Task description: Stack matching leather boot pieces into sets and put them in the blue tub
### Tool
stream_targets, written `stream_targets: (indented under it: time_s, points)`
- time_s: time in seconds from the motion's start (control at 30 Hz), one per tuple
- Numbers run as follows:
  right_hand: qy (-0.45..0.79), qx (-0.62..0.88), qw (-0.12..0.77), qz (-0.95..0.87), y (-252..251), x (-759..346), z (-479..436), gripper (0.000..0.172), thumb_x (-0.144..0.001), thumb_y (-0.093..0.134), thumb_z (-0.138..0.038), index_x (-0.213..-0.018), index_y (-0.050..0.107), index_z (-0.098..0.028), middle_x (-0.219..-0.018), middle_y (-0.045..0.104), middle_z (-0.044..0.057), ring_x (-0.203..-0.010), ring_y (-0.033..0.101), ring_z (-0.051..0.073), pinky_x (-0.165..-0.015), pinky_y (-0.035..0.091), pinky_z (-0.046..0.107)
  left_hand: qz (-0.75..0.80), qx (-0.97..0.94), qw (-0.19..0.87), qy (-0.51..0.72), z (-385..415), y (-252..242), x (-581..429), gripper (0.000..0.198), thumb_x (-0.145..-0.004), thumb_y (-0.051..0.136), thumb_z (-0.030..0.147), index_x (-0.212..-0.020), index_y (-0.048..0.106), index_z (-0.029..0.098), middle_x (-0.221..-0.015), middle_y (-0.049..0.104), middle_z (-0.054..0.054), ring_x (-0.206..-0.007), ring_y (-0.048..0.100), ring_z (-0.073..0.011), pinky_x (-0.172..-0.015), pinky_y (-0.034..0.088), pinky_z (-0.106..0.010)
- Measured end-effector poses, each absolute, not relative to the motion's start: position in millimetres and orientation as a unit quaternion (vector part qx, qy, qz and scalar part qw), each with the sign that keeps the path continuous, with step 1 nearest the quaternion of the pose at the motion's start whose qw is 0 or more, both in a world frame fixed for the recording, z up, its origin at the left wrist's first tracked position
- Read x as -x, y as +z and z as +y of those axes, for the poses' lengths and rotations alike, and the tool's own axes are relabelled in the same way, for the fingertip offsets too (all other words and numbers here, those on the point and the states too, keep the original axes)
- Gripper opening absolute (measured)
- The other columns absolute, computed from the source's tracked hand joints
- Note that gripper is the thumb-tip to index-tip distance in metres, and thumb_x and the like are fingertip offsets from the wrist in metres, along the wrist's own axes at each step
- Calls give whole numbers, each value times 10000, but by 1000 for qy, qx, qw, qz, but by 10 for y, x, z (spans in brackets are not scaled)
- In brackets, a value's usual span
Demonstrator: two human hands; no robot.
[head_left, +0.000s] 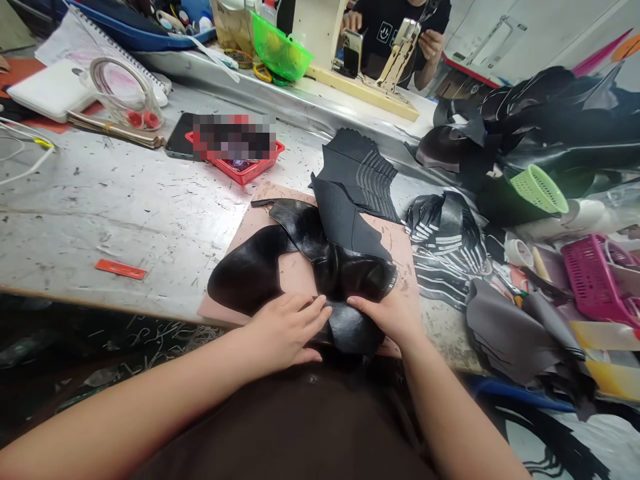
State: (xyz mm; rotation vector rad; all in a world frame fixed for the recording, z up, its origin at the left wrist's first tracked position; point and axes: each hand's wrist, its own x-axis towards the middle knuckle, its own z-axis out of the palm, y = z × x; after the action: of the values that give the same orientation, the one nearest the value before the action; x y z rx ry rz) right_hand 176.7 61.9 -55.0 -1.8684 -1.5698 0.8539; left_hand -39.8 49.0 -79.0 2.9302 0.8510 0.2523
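Glossy black leather pieces (357, 327), cut like shoe uppers, lie at the near edge of a pink board (297, 273). My left hand (295, 327) rests on the leather with its fingers stretched out flat. On the other side my right hand (387, 317) holds the leather's edge, thumb on top; its other fingers are hidden. A large curved black leather piece (245, 270) lies on the board to the left of my hands. Beyond them is a fanned stack of matte black pieces (357, 167), one of them (345, 217) reaching toward the glossy leather.
A red basket (245, 175), a phone (183, 137) and an orange strip (120, 269) lie on the metal table. Black strips (445, 240), grey pieces (515, 333) and a magenta basket (595, 280) crowd the right. Another person (385, 30) is across the bench, behind a green bowl (280, 50).
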Motion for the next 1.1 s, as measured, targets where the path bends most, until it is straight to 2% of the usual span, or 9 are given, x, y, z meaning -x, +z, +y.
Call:
stream_targets:
  time_s: [0.3,0.43,0.5,0.63,0.73,0.8,0.9,1.0,1.1]
  points:
    - [291,686,242,-622,-572,-1773,613,506,-667,657,-330,-1125,603,-124,-1174,613,132,-1141,521,307,-993,386,451,268,-960,25,77,488,-782,405,790,-680,596,644,-1280,466,147,-1312,490,-132,-1087,497,-289,-898,377,-371]
    - [268,697,213,-630,-542,-1775,608,518,-677,648,-349,-1140,593,-123,-1196,595,146,-1188,474,321,-1013,358,462,257,-962,36,87,476,-802,422,835,-620,567,722,-1311,427,275,-1333,456,-142,-1104,484,-299,-902,363,-390]
    - [254,701,196,-637,-517,-1774,610,537,-677,649,-351,-1160,581,-125,-1219,578,149,-1222,433,329,-1029,333,469,255,-962,31,93,467,-808,419,829,-616,563,727,-1313,419,302,-1332,450,-156,-1105,478,-304,-907,353,-403]
    - [257,708,178,-634,-475,-1736,622,564,-678,647,-349,-1182,562,-111,-1264,537,165,-1243,400,344,-1039,314,476,247,-964,12,97,448,-808,403,811,-657,571,690,-1316,426,240,-1350,439,-125,-1101,455,-304,-944,320,-412]
    - [250,710,179,-633,-464,-1696,635,607,-661,659,-363,-1201,541,-113,-1315,488,164,-1272,353,345,-1045,307,469,240,-966,18,97,428,-815,406,767,-676,532,705,-1319,412,306,-1362,433,-74,-1105,446,-308,-962,293,-425]
    - [254,700,179,-643,-467,-1716,636,613,-653,663,-384,-1195,542,-125,-1310,492,158,-1259,370,341,-1027,331,458,237,-967,21,96,408,-826,415,706,-691,511,705,-1308,402,378,-1369,420,-73,-1123,441,-315,-970,273,-443]
    - [264,696,192,-639,-440,-1858,617,548,-649,660,-424,-1118,580,-151,-1122,620,140,-1083,536,329,-921,425,453,245,-965,23,92,377,-839,428,657,-712,517,679,-1296,410,399,-1374,406,-96,-1143,432,-330,-974,256,-463]
    - [115,748,305,-578,-300,-1976,628,455,-709,604,-465,-1027,596,-139,-903,653,128,-840,615,297,-792,473,464,253,-963,36,83,362,-821,425,642,-720,524,665,-1289,424,387,-1367,416,-111,-1148,433,-346,-962,265,-482]
    - [-52,627,379,-678,-59,-1786,816,297,-827,506,-372,-1020,588,-163,-985,628,132,-956,575,278,-880,422,455,247,-965,57,58,357,-744,395,662,-706,545,662,-1291,426,376,-1354,431,-131,-1120,463,-360,-932,298,-497]
